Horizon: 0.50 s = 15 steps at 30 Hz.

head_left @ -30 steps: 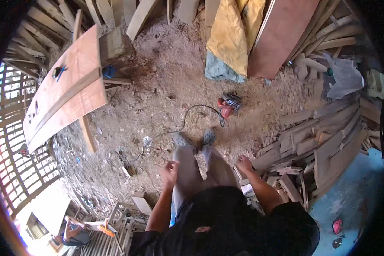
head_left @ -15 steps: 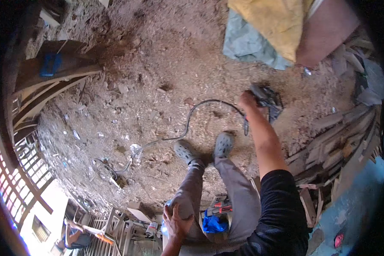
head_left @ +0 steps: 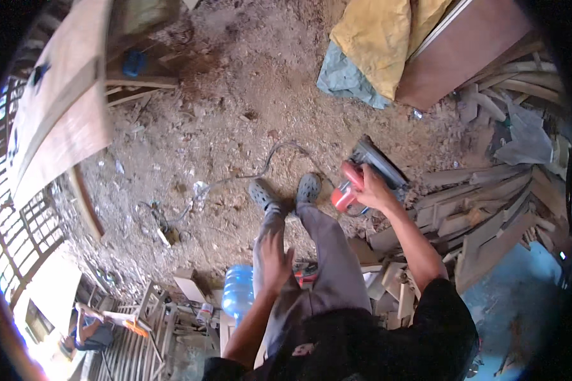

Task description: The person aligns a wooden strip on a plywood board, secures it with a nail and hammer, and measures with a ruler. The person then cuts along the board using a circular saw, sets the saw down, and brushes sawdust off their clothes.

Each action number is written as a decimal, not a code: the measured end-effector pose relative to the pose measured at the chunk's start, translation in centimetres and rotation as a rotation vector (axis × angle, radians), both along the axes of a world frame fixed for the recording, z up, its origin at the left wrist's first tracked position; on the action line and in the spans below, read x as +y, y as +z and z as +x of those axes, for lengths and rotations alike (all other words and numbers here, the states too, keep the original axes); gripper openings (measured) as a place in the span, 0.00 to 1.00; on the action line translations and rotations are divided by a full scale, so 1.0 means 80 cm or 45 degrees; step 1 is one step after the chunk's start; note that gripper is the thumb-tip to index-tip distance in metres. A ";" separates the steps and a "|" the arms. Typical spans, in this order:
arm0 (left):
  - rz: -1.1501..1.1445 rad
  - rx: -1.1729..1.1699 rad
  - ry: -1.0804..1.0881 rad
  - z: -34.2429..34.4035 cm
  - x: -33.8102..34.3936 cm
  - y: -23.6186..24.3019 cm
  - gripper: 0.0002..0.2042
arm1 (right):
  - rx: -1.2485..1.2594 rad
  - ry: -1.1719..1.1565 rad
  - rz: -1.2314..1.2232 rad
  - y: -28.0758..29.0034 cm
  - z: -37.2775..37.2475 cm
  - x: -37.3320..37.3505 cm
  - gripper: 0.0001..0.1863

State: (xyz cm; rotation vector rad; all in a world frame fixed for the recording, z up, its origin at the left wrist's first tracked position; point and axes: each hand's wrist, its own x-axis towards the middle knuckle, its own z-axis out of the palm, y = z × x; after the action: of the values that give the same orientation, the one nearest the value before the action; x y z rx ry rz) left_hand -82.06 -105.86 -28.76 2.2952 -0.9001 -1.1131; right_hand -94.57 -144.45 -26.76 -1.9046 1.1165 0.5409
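My right hand (head_left: 375,190) is wrapped around the red handle of a circular saw (head_left: 342,199). The saw has a red motor housing and a grey metal base plate. Its black cord (head_left: 267,166) curves left over the shavings, past my grey clogs. My left hand (head_left: 274,263) rests on my left thigh, empty, with the fingers stretched out. Beside that leg stands a large blue water jug (head_left: 238,292).
A pile of wood offcuts (head_left: 483,222) lies on the right. Yellow and grey-green sheets (head_left: 372,47) drape beside a brown board (head_left: 461,54) at the far right. A large pale panel (head_left: 63,120) stands at the left. Another person (head_left: 92,330) is at the lower left.
The saw, low near the ground before, is now turned and nearer to me, its red body showing. My left hand has shifted up along my leg. The pale panel has come into view.
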 end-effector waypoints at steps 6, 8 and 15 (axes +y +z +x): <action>-0.605 -0.172 -0.539 0.102 -0.216 0.249 0.38 | -0.356 0.141 0.146 0.252 0.101 0.079 0.35; -0.483 -0.336 0.102 0.169 -0.138 0.212 0.37 | -0.269 0.201 0.003 0.333 0.137 0.104 0.35; -0.182 -0.629 0.905 0.300 0.165 0.277 0.28 | -0.761 0.316 0.012 0.463 0.204 0.152 0.27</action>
State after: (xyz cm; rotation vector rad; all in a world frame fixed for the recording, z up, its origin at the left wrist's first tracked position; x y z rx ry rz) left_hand -58.09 -92.68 -6.60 2.4851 -0.2334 -0.1806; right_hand -78.25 -132.27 10.26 -2.0170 0.4953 0.0838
